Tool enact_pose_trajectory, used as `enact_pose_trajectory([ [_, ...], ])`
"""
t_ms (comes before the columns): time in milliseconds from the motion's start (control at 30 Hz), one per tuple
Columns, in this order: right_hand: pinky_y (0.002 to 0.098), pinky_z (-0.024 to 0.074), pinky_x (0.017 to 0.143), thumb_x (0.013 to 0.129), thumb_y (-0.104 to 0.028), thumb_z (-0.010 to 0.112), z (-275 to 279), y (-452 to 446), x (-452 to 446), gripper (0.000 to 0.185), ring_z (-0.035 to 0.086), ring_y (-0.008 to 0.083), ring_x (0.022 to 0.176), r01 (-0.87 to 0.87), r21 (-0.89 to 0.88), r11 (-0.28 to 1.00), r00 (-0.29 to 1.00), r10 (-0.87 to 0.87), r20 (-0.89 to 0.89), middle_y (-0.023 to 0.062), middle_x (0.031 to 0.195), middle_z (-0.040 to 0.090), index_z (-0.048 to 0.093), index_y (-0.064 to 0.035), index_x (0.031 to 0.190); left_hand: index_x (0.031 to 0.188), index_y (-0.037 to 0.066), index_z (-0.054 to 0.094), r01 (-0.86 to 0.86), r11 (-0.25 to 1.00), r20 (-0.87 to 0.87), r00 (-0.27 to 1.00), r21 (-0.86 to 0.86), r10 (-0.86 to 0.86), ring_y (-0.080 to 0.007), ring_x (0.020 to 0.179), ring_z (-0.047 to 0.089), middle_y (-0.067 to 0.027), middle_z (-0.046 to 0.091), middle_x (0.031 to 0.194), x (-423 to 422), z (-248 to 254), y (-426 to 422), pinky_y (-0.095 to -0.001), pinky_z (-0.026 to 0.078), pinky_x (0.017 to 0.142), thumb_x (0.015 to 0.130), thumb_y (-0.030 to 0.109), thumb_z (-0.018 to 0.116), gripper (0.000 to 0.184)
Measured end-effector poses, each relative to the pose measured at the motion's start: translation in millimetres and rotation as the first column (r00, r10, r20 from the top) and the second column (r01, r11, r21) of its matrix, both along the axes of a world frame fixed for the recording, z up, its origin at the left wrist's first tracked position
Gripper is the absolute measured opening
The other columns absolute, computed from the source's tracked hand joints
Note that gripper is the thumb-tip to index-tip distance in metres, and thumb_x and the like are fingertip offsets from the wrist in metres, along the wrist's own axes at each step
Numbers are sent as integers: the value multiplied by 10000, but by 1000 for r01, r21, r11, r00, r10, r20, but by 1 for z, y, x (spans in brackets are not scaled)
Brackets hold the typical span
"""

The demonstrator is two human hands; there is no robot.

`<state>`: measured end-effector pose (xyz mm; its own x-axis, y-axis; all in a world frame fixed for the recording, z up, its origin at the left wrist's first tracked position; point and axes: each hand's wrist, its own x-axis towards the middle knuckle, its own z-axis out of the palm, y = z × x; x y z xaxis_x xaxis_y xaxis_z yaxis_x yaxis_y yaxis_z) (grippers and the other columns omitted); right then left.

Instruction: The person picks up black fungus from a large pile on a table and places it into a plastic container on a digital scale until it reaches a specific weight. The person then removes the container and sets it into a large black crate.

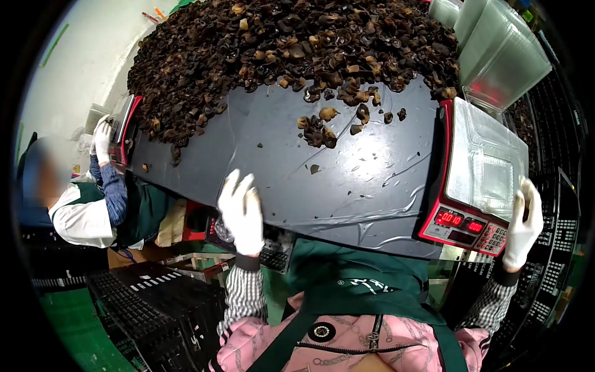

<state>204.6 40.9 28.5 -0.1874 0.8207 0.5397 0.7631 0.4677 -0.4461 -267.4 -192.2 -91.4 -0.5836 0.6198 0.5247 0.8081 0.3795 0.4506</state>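
Note:
My left hand (pixel 242 214), in a white glove, is raised over the near edge of the dark-covered table (pixel 297 186), fingers stretched up and holding nothing. On the right, my right hand (pixel 524 223), also white-gloved, is beside a red-framed digital scale (pixel 462 230); its fingers are apart, near the right edge of a clear plastic box (pixel 493 164). Whether they touch the box I cannot tell. That box lies on the scale's plate, and the red display reads -0.010. A small cluster of dark, curled wood ear mushrooms (pixel 319 130) lies mid-table.
A large heap of wood ear mushrooms (pixel 279 49) spreads along the far side. Stacked clear plastic boxes (pixel 502 53) stand behind the scale. At the left, a co-worker's gloved hands (pixel 101 139) are at another scale (pixel 127 127). Black crates (pixel 155 304) stand below left.

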Motion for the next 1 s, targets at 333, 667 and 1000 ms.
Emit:
enact_pose_trajectory([
  [333, 432, 501, 1051, 1018, -147, 592, -10, -15, -58, 351, 645, 310, 1191, -218, 118, 969, 968, 230, -100, 193, 1297, 663, 597, 25, 1324, 1286, 109, 685, 480, 849, -61, 862, -222, -503, -407, 1271, 524, -226, 533, 1460, -7, -7, 159, -478, 428, 1098, 760, 67, 685, 528],
  [667, 312, 577, 840, 1071, -183, 495, -92, -75, -201, 442, 688, 222, 1026, -856, -496, 145, 461, -220, -860, 171, 1315, 620, 467, -7, 1475, 1091, 46, 745, 359, 921, 263, 883, 154, -389, -302, 977, 676, -146, 685, 1073, 28, 15, 102, -375, 548, 882, 811, -77, 640, 323],
  [1000, 259, 370, 536, 1028, -297, 584, -119, -76, -222, 244, 552, 129, 638, -900, -436, 13, 287, -735, -614, 11, 819, 648, 660, -81, 942, 1147, 26, 723, 603, 798, 214, 776, 24, -593, -310, 1035, 661, -144, 709, 1133, 37, 12, 142, -394, 544, 907, 862, 66, 748, 289],
])
